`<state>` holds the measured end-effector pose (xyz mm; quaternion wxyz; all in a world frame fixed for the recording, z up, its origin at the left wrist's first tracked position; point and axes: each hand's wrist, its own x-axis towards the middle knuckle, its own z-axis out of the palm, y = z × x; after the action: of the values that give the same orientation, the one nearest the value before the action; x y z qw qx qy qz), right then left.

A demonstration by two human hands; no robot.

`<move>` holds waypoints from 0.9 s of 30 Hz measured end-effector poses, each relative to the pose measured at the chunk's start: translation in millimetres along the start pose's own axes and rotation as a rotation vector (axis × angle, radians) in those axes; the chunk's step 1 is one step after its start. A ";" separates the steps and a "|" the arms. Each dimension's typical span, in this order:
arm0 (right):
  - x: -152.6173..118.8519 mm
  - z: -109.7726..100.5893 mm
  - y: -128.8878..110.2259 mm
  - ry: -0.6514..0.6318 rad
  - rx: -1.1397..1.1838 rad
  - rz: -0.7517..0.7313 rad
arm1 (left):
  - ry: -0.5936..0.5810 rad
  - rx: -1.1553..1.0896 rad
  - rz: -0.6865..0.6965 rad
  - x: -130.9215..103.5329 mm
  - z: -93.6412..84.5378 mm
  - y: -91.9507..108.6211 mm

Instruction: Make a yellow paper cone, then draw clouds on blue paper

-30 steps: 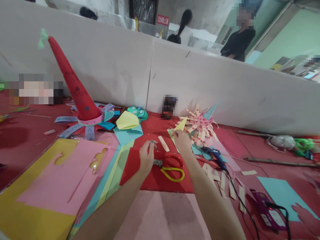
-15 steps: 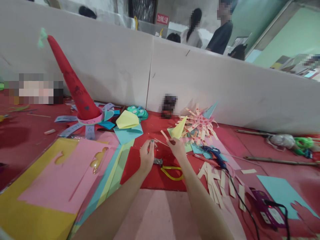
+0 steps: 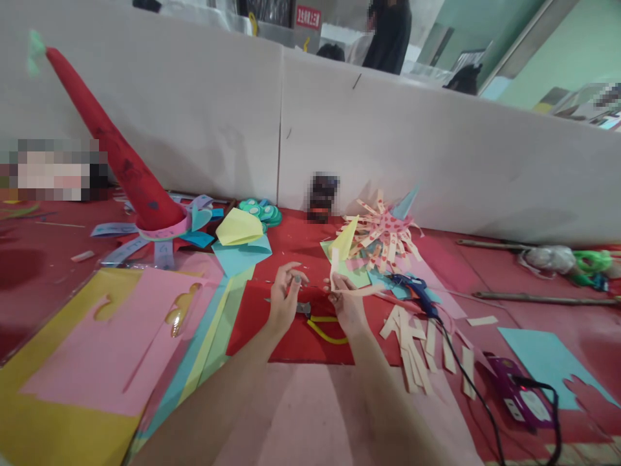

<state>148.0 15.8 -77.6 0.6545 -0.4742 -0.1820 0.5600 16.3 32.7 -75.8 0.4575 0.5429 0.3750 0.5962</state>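
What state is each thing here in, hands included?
Left hand: fingers curled, contents unclear
Right hand: gripping pale paper
Scissors: lying down, partly hidden
Glue gun: lying down
Purple power strip: red light lit
Tall red cone: leaning
Yellow cone: point up
Loose strips: overlapping

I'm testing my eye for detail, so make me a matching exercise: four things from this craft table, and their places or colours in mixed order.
1. Tall cone
2. Glue gun
3. Scissors
4. Pale paper strip

A. Held in the right hand
B. Red, on the left side of the picture
C. Lying on a red sheet
D. Blue, farther right than the right hand

Right pairs: 1-B, 2-D, 3-C, 4-A
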 end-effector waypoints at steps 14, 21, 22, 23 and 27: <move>-0.6 -0.7 1.7 0.040 0.073 -0.177 | -0.260 0.458 0.110 -5.2 4.6 -4.6; 4.8 -2.7 0.4 0.031 0.100 -0.147 | -0.264 0.319 0.164 -5.8 5.8 -10.1; 5.0 -3.0 0.5 0.028 0.087 -0.143 | -0.280 0.338 0.143 -5.7 5.8 -10.4; 4.8 -3.1 0.5 0.025 0.073 -0.140 | -0.293 0.363 0.122 -5.5 5.7 -10.4; 0.8 -1.8 0.6 -0.061 0.026 -0.149 | -0.346 0.473 0.106 -4.3 4.5 -8.2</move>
<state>149.3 15.8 -79.2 0.6946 -0.4336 -0.2292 0.5263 21.9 30.8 -84.2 0.3435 0.7468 0.3911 0.4139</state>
